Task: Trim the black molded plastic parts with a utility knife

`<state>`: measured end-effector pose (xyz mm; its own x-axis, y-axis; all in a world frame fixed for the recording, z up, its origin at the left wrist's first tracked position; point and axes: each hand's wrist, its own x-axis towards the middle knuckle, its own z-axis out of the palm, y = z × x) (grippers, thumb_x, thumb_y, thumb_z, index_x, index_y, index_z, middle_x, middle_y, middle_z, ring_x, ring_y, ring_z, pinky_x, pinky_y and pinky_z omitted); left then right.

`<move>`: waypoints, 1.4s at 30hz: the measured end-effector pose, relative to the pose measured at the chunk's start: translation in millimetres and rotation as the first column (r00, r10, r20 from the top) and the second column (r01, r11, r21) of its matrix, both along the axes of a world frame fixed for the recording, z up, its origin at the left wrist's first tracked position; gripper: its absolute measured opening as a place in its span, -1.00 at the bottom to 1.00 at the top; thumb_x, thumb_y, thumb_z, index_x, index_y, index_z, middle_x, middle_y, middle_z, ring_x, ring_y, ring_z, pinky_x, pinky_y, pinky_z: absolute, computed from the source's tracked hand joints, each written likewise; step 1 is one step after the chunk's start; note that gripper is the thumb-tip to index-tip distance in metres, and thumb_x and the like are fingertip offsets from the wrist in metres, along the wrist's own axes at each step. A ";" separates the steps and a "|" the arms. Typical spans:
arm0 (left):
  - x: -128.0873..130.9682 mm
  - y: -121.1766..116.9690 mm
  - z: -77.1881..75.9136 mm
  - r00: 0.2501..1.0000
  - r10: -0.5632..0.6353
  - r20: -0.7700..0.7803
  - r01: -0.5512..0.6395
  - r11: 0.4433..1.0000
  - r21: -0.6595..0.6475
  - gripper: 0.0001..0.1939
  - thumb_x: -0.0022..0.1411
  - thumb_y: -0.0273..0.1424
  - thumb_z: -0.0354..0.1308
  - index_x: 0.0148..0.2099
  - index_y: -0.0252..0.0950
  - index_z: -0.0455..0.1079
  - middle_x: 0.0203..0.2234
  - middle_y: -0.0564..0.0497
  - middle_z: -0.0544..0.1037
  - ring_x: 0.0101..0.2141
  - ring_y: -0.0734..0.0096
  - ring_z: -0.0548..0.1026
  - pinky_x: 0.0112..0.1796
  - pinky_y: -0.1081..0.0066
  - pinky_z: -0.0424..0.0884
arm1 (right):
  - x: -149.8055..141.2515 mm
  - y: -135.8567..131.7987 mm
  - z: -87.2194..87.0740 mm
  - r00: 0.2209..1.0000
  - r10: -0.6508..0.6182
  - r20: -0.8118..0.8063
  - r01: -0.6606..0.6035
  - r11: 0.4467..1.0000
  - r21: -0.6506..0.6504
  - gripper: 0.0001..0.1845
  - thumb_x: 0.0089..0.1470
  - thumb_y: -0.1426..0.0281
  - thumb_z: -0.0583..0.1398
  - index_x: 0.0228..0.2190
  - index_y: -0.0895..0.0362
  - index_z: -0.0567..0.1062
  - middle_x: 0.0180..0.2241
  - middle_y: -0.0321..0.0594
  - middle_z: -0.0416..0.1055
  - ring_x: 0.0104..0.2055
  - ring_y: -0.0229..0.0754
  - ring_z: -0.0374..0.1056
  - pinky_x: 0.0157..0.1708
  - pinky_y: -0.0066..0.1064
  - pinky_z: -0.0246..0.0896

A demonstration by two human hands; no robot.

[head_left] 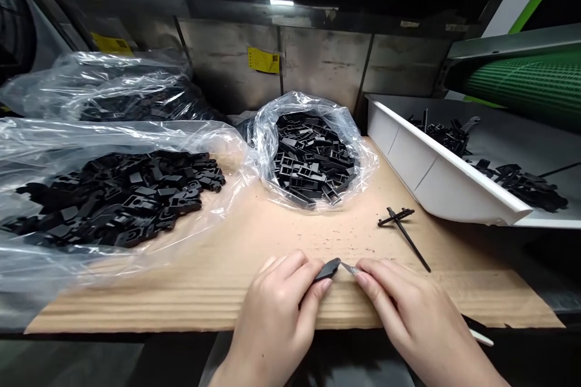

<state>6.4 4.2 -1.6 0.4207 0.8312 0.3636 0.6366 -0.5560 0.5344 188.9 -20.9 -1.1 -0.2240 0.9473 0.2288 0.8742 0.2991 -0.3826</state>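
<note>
My left hand (272, 314) pinches a small black plastic part (327, 269) between thumb and fingers, just above the front of the cardboard sheet (254, 290). My right hand (399, 314) holds a small metal blade (348, 267) in its fingertips. The blade's tip touches the end of the black part. Most of the blade's handle is hidden by my right fingers. Black plastic crumbs are scattered on the cardboard in front of the hands. A black sprue with thin runners (402, 230) lies on the cardboard to the right.
Clear plastic bags (113, 193) hold heaps of black plastic parts at left, with a smaller bag (313, 157) at centre. A white tray (445, 169) with black sprues and parts stands at right. A white-tipped tool (481, 337) sits beyond the front edge, lower right.
</note>
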 end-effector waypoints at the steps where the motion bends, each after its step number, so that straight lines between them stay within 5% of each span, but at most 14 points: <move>1: -0.2 0.0 0.0 1.000 -0.016 0.003 0.016 1.000 0.015 -0.81 0.21 -0.47 -0.03 -0.27 -0.29 0.41 -0.51 -0.01 0.44 -0.48 0.30 0.38 -0.44 0.36 0.29 | -1.5 -0.2 -0.7 1.000 -0.007 0.010 0.007 1.000 0.004 -0.69 0.19 0.34 -0.08 -0.33 0.04 0.45 -0.39 -0.25 0.46 -0.38 -0.19 0.41 -0.40 -0.40 0.27; 24: -4.1 0.4 -4.4 0.988 -0.155 0.010 0.151 0.974 0.168 -0.83 0.16 -0.60 -0.03 -0.24 -0.40 0.36 -0.56 -0.02 0.44 -0.56 0.37 0.37 -0.51 0.38 0.29 | -2.4 0.8 9.3 0.998 0.029 0.064 -0.020 0.990 -0.142 -0.70 0.18 0.32 -0.08 -0.47 0.01 0.38 -0.52 -0.35 0.41 -0.49 -0.21 0.36 -0.51 -0.43 0.10; 31: -5.6 0.4 -6.1 0.978 -0.206 0.022 0.200 0.967 0.159 -0.80 0.15 -0.62 -0.04 -0.23 -0.41 0.37 -0.58 -0.01 0.43 -0.57 0.37 0.36 -0.51 0.38 0.31 | -12.4 8.4 8.1 0.975 -0.180 0.132 0.183 0.983 -0.015 -0.69 0.17 0.32 -0.06 -0.54 0.05 0.35 -0.57 -0.34 0.39 -0.54 -0.20 0.34 -0.56 -0.43 0.00; 38: -4.7 -0.8 -5.9 0.982 -0.182 0.041 0.175 0.976 0.132 -0.82 0.17 -0.59 -0.03 -0.28 -0.36 0.38 -0.56 -0.02 0.45 -0.55 0.32 0.37 -0.51 0.35 0.31 | -2.0 -0.8 10.1 0.996 -0.088 0.012 0.089 0.995 -0.042 -0.74 0.18 0.32 -0.06 -0.33 0.02 0.40 -0.43 -0.31 0.40 -0.44 -0.24 0.38 -0.44 -0.42 0.27; 42: -3.9 -2.1 -4.4 0.983 -0.178 0.043 0.172 0.979 0.113 -0.82 0.17 -0.58 -0.05 -0.28 -0.37 0.39 -0.56 -0.03 0.45 -0.55 0.30 0.39 -0.51 0.35 0.31 | -3.9 -10.4 14.0 0.997 0.018 -0.077 -0.010 0.995 0.099 -0.76 0.13 0.42 0.02 -0.14 0.05 0.33 -0.21 -0.24 0.41 -0.20 -0.27 0.40 -0.29 -0.54 0.34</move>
<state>2.5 2.2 -6.0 0.5336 0.7009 0.4732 0.4970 -0.7126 0.4952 184.9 -31.3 13.0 -0.2149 0.9162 0.3382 0.8383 0.3507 -0.4175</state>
